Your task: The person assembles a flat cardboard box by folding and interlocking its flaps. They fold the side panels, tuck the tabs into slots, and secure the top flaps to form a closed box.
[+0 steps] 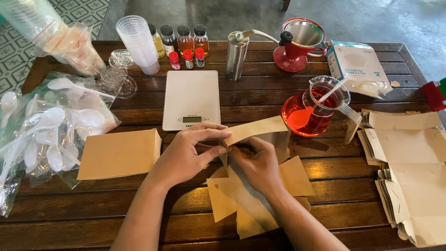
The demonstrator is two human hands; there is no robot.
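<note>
**A:** Which step is in hand here?

**B:** Folding, as I judge it. The left hand (188,153) pinches the upper flap of a flat brown cardboard blank (253,186), thumb beneath and fingers over the fold. The right hand (255,165) is clenched on the panel just beside it, pressing the crease. The blank lies at the middle of the counter's (139,218) near edge, partly lifted, its lower flaps still spread flat.

**A:** And what does the next move call for?

**B:** Probably a firm hold on the crease while the side panels are brought upright (the card looks thin, so it should bend easily). That is only my reading.

**A:** Counts, please.

**B:** One finished box (118,153) lies flat to the left of the hands. One stack of unfolded blanks (409,172) sits along the right edge; I cannot count the sheets. One white kitchen scale (191,100) lies just beyond the hands. One glass carafe (316,109) of red liquid stands right of it, a white spoon inside. Four tall bottles (179,39) and three small red-capped ones (186,59) stand at the far edge. There is one steel hand grinder (237,56), one red dripper (299,42) and one packet of paper filters (360,67).

**A:** The left side?

**B:** One stack of clear cups (137,42), some clear lids (118,76), and bags of white plastic spoons (51,130), too many to count.
</note>
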